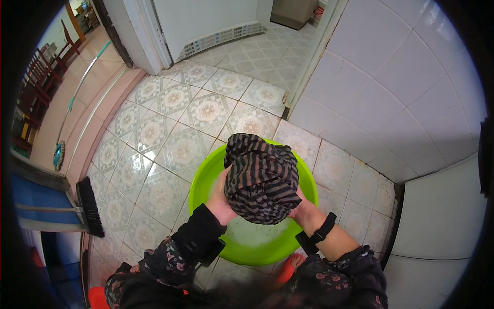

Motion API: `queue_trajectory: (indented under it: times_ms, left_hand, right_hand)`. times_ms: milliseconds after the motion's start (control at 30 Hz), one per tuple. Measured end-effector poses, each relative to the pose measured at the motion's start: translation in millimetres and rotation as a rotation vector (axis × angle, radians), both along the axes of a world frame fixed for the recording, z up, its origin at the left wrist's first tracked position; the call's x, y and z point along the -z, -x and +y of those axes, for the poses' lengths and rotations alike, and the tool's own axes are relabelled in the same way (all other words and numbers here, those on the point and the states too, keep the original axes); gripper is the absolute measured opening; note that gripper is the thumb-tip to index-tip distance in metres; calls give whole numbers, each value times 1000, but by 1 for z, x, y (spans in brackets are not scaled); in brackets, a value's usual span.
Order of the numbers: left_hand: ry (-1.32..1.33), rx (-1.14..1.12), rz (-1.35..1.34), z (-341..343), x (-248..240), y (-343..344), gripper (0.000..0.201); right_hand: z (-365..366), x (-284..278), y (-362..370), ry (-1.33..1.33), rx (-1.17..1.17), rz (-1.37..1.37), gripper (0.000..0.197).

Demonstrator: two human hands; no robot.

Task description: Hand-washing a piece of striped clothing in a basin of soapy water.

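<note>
A bunched, striped black-and-brown cloth [263,180], apparently wet, is held up between my two hands over a lime-green basin [309,183]. My left hand [221,200] grips it from the left side, and my right hand [302,206] supports its lower right. Most of my fingers are hidden by the folds. Below the cloth, whitish soapy water [251,234] shows in the basin, which stands on the tiled floor. Whether the bundle is a garment or a plain piece of fabric, I cannot tell.
A black-bristled broom [90,208] is at the left, with a long-handled mop [59,154] beyond it by the pink step [110,108]. A white door [211,20] is ahead. White panels [437,216] and a tiled wall [391,77] border the right. A red slipper [288,270] shows near my foot.
</note>
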State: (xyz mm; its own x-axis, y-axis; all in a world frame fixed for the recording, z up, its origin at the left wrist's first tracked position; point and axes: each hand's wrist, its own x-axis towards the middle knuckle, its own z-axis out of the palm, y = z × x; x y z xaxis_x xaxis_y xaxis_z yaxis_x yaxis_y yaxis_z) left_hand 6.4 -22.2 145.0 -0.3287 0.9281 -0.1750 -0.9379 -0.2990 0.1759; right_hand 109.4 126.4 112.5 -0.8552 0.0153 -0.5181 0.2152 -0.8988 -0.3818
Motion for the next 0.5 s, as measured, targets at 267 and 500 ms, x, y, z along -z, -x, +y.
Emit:
queue_trajectory:
  times_ms: [267, 500]
  left_hand:
    - [357, -150, 34, -1, -4, -4, 29]
    - [296, -44, 16, -1, 12, -9, 33]
  right_hand:
    - [-5, -55, 9, -105, 77, -17, 50]
    - [-16, -45, 12, -297, 250, -88, 37]
